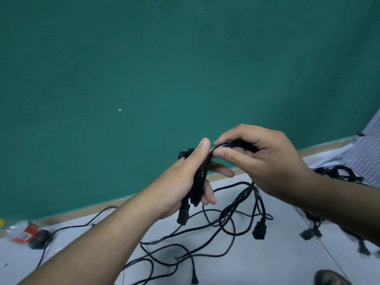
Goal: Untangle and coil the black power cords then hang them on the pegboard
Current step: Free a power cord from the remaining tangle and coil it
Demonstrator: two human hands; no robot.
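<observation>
Coil point(197, 182) of black power cord lay in the left hand point(176, 182), a little right of frame centre and held up off the floor point(267, 264). Its long axis ran nearly top to bottom of the frame, from a bunch of loop ends above the hand down to one connector point(183, 215) hanging below the palm. The left fingers point(223, 171) reached behind the loops and the thumb pressed them from the front, so that hand grasped the coil.

From the coil's top a single strand point(245, 192) arched rightward into the right hand point(271, 161), whose thumb and forefinger pinched it just beside the left thumb tip. Past the pinch the strand dropped to the tangle point(205, 235) on the floor. By my judgement the next loop turned on this: the slack lay below the right hand, the nearer one, while the coil sat just to its left.

Counted, there were two hands, one coil and one strand feeding it. On the floor lay one large plug point(259, 229) right of centre, one thin plug point(194, 281) at the bottom edge and at least two blurred ones at far right. How many separate cords made up the tangle could not be told.

One pegboard point(368, 161) leaned at the right edge with a heap of cords point(339, 171) at its foot. One bottle point(24, 233) lay at lower left, one shoe point(331, 277) showed at bottom right, and a green wall point(144, 79) filled the rest.
</observation>
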